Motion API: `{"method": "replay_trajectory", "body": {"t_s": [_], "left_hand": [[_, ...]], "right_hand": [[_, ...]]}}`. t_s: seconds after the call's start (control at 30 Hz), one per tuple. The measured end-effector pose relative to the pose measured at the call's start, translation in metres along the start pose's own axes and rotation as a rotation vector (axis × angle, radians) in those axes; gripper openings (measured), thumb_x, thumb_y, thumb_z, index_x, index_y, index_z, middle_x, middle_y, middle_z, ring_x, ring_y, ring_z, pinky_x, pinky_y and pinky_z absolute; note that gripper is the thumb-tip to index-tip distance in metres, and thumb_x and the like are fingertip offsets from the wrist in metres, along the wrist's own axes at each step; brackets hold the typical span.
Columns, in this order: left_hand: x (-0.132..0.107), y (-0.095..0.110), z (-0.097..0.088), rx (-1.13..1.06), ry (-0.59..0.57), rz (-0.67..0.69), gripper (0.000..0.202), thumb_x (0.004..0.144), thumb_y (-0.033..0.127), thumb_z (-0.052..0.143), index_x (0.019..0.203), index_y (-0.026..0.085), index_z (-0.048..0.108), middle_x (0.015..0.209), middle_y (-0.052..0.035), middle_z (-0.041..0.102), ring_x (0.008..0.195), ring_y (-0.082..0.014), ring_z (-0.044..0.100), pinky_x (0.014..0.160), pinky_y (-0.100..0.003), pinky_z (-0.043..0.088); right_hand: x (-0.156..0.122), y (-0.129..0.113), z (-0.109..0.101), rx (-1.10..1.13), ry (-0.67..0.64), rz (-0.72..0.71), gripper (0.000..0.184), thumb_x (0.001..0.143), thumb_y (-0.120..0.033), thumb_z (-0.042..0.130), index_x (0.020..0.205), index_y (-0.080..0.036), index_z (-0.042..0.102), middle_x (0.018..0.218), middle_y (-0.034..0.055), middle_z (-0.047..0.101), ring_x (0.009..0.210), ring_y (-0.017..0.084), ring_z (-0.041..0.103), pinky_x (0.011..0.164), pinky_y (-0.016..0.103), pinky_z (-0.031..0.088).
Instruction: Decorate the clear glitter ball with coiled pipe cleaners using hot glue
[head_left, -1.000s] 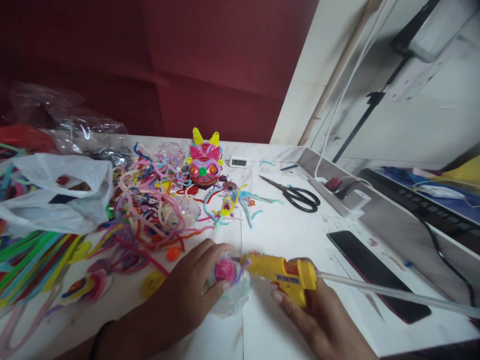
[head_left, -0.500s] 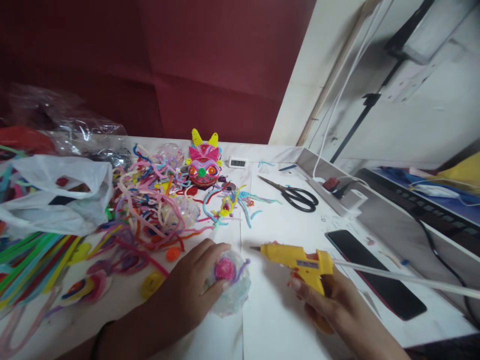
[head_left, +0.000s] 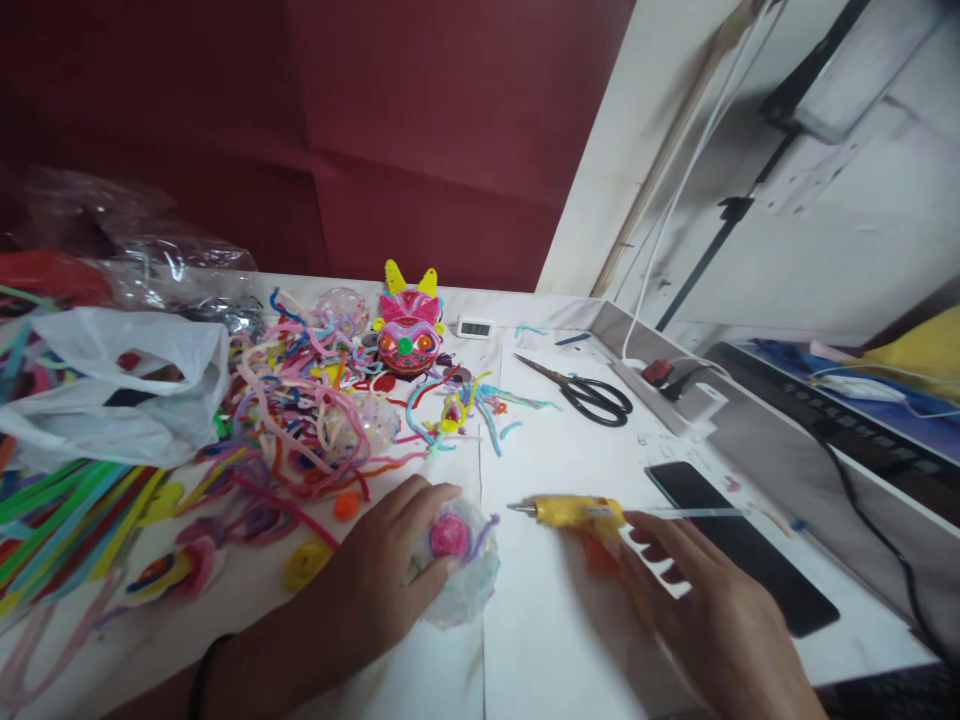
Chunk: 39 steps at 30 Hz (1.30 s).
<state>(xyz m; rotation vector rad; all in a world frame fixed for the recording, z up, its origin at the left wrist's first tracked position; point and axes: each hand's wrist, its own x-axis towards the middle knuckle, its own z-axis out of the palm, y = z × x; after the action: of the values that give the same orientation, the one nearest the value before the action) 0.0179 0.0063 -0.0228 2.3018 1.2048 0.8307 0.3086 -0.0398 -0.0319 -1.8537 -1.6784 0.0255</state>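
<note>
My left hand (head_left: 386, 555) is closed around the side of a clear, faceted ball (head_left: 469, 585) on the white paper. A pink coiled disc (head_left: 450, 536) sits on the ball, with a purple pipe cleaner (head_left: 484, 538) curving beside it. At the right, my right hand (head_left: 701, 590) has its fingers on the rear of a yellow glue gun (head_left: 577, 511), gaps showing between them. The gun is tipped onto its side low over the paper, nozzle toward the ball. Its handle is blurred and partly hidden, and a glue stick (head_left: 701, 513) sticks out behind.
Black-handled scissors (head_left: 596, 395) and a phone (head_left: 739, 550) lie right. At the back stand a colourful horned mask figure (head_left: 409, 345) and a small digital display (head_left: 475, 328). Pipe cleaners (head_left: 300, 400) crowd the left, near a white plastic bag (head_left: 187, 350). A power strip (head_left: 690, 410) runs along the ledge.
The glue gun has turned from upright onto its side and dropped slightly, and my right hand's grip has loosened and shifted toward its rear. My left hand and the ball stay put.
</note>
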Motion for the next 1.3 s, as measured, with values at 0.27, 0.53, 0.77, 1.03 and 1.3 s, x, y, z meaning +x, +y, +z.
{"method": "replay_trajectory", "body": {"t_s": [0.27,0.53,0.77,1.03,1.3], "left_hand": [[0.003,0.002,-0.003,-0.025,-0.009,0.018,0.04,0.083,0.017,0.052,0.123,0.017,0.054,0.11,-0.0077,0.061,0.105,-0.0231,0.058,0.095,-0.038,0.048],[0.002,-0.003,0.002,-0.023,0.004,0.009,0.041,0.082,0.018,0.051,0.123,0.019,0.053,0.11,-0.0078,0.06,0.105,-0.0248,0.057,0.095,-0.042,0.046],[0.006,0.005,-0.005,-0.019,-0.014,0.002,0.033,0.078,0.015,0.051,0.111,0.02,0.056,0.096,-0.0043,0.06,0.092,-0.0224,0.058,0.085,-0.037,0.049],[0.007,0.007,-0.008,-0.045,-0.023,0.039,0.013,0.08,0.013,0.053,0.091,0.018,0.059,0.09,-0.0037,0.06,0.088,-0.0207,0.059,0.079,-0.034,0.048],[0.004,0.003,-0.006,-0.046,-0.029,0.087,0.02,0.088,0.017,0.049,0.098,0.022,0.066,0.095,-0.0038,0.059,0.088,-0.0191,0.059,0.08,-0.031,0.049]], "right_hand": [[0.018,-0.086,0.011,0.375,-0.33,-0.242,0.025,0.093,-0.041,0.055,0.107,-0.023,0.063,0.087,0.0034,0.067,0.079,0.02,0.064,0.071,0.033,0.049],[0.043,-0.1,0.023,0.385,-0.428,-0.294,0.011,0.09,-0.022,0.057,0.085,-0.021,0.067,0.076,0.0017,0.07,0.069,0.016,0.063,0.064,0.027,0.044],[0.063,-0.103,0.037,0.386,-0.516,-0.363,0.012,0.083,-0.01,0.064,0.083,-0.019,0.072,0.076,0.0023,0.073,0.068,0.016,0.065,0.065,0.026,0.045],[0.079,-0.106,0.046,0.444,-0.604,-0.431,0.01,0.077,-0.008,0.071,0.081,-0.017,0.074,0.08,0.0039,0.072,0.07,0.014,0.065,0.065,0.023,0.046],[0.095,-0.104,0.061,0.543,-0.745,-0.466,0.009,0.076,-0.007,0.069,0.076,-0.015,0.074,0.073,0.0002,0.073,0.068,0.013,0.065,0.064,0.021,0.047]]}}
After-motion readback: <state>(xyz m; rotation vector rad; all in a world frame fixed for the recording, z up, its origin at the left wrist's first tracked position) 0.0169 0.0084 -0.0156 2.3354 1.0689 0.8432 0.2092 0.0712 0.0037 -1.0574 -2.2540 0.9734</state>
